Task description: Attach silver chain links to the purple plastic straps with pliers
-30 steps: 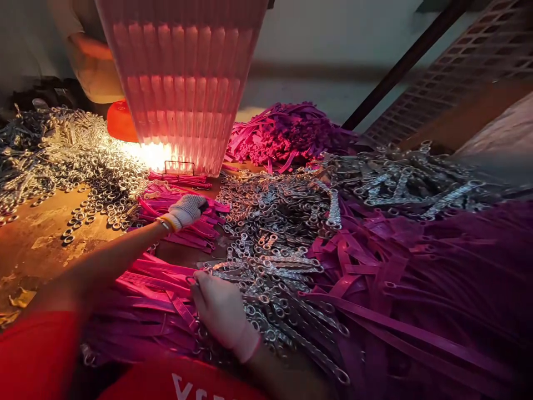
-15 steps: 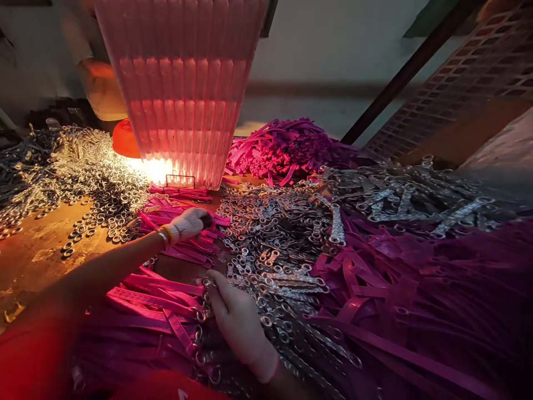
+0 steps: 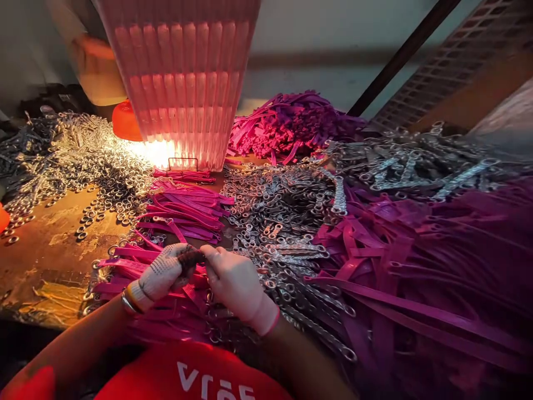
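My left hand (image 3: 164, 272) wears a white dotted glove with darkened fingertips and is closed. Against its fingertips press the thumb and fingers of my right hand (image 3: 235, 283), in a plain pale glove, also closed. Whatever lies between them is hidden by the fingers. Beneath and around both hands spread magenta straps (image 3: 125, 266), some with metal rings at their ends. Just beyond lies a bundle of similar magenta straps (image 3: 187, 208). To the right of my right hand is a heap of silvery strips with ringed ends (image 3: 287, 250).
A lit orange-red lamp (image 3: 126, 120) stands behind a ribbed translucent panel (image 3: 183, 83). Ringed metal pieces (image 3: 83, 144) cover the table's left side. More magenta straps lie in a far pile (image 3: 291, 125) and a large right-hand pile (image 3: 416, 278). Another person (image 3: 97, 66) is at the back left.
My left hand has come back from the far strap bundle to meet my right hand. The right hand has risen slightly from the ringed ends. The view has tilted down.
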`<state>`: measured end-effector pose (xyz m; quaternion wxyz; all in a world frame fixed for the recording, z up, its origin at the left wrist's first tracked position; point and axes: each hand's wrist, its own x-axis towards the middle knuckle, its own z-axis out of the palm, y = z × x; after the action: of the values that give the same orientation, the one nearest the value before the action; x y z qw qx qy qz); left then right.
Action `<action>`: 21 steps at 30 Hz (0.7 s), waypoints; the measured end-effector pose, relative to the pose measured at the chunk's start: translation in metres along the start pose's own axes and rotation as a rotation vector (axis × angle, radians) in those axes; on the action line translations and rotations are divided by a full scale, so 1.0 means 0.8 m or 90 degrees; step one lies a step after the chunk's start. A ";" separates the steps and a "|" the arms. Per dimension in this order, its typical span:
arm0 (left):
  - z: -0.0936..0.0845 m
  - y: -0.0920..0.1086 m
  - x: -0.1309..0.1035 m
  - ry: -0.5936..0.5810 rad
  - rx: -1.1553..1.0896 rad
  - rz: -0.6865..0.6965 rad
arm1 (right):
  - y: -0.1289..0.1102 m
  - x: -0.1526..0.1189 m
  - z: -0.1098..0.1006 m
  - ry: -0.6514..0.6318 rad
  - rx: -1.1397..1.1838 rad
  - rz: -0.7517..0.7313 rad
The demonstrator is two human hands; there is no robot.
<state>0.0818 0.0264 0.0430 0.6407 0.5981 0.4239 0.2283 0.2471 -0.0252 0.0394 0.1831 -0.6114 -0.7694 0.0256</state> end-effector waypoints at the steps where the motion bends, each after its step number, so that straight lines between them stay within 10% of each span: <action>1: 0.001 -0.003 -0.001 0.014 0.079 0.047 | -0.001 -0.002 0.000 0.000 -0.018 0.006; 5: -0.005 -0.019 -0.002 0.031 0.319 0.227 | -0.007 -0.011 0.006 0.001 -0.048 0.030; 15: -0.016 -0.045 -0.020 0.059 0.305 0.166 | -0.022 -0.010 0.006 -0.178 0.023 0.093; 21: -0.012 -0.051 -0.029 0.031 0.324 0.166 | -0.028 -0.017 0.018 -0.196 -0.052 -0.021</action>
<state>0.0523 0.0059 0.0108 0.4246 0.7835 0.4025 0.2096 0.2241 -0.0414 0.0281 0.0384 -0.5947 -0.7986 0.0847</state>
